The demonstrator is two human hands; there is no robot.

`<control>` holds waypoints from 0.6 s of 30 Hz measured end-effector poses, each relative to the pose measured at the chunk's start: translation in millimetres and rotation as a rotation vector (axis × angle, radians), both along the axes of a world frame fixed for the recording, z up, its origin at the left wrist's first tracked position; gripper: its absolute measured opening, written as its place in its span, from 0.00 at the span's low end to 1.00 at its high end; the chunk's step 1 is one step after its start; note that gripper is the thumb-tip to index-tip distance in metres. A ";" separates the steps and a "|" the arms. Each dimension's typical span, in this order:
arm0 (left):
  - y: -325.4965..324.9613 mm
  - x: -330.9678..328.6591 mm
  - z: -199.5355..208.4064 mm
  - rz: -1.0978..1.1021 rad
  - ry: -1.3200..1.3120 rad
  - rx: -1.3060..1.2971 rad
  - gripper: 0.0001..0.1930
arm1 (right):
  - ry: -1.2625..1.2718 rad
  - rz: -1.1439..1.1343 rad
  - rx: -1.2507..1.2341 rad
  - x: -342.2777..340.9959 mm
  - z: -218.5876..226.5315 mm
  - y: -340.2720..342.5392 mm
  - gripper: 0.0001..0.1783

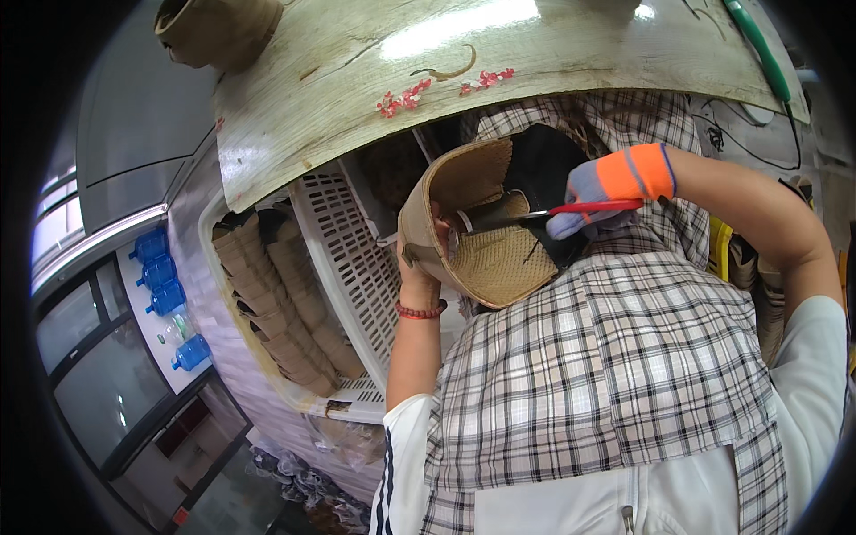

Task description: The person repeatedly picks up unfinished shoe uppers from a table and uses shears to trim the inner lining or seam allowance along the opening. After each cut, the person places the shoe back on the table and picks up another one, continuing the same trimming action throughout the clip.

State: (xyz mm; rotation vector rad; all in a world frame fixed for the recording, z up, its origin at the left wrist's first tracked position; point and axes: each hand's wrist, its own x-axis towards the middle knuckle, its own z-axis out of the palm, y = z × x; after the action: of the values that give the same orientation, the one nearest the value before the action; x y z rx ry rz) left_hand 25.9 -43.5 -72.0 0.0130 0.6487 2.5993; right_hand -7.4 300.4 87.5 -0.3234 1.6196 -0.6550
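A stiff, tan woven shell (504,259), curved like a cap or small basket with a dark lining or flap at its far right side, is held over my lap. My left hand (415,281) grips its left wall; some fingertips show inside the opening, and the rest of the hand is behind the wall. In my right hand (596,185), wearing a grey and orange glove, are red-handled scissors (596,207). Their dark blades point left into the shell's opening, close to my left fingertips. Whether the blades touch the material, I cannot tell.
Ahead is a wood-patterned table (339,107) with a brown shell (218,31), a curved scrap (459,64) and a green-handled tool (758,49). At left, a white plastic crate (348,241) stands by stacked tan pieces (276,294). A plaid apron (588,357) covers my lap.
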 end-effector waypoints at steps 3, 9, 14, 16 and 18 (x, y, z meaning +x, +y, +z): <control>32.9 -9.0 21.6 0.012 0.100 -0.581 0.20 | -0.157 -0.052 -0.131 7.2 -20.7 29.8 0.52; 44.7 -32.9 245.5 0.194 0.692 -1.131 0.17 | -0.270 -0.317 -0.450 45.0 -25.3 96.9 0.37; 83.8 -120.6 363.8 0.231 2.039 -2.051 0.12 | -0.070 -0.572 -0.467 69.3 -63.7 114.2 0.44; 120.7 -157.9 407.6 0.635 2.229 -1.681 0.10 | -0.132 -0.641 -0.594 74.3 -68.4 116.9 0.44; 173.2 -183.3 447.7 0.678 2.319 -1.437 0.11 | 0.025 -0.666 -0.716 78.6 -76.2 119.7 0.44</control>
State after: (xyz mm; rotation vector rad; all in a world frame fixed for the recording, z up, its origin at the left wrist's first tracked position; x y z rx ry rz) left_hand -157.3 129.7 375.7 -1.5283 -1.7974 -0.2232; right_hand 71.2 420.1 11.3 -0.2997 1.4590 -1.7542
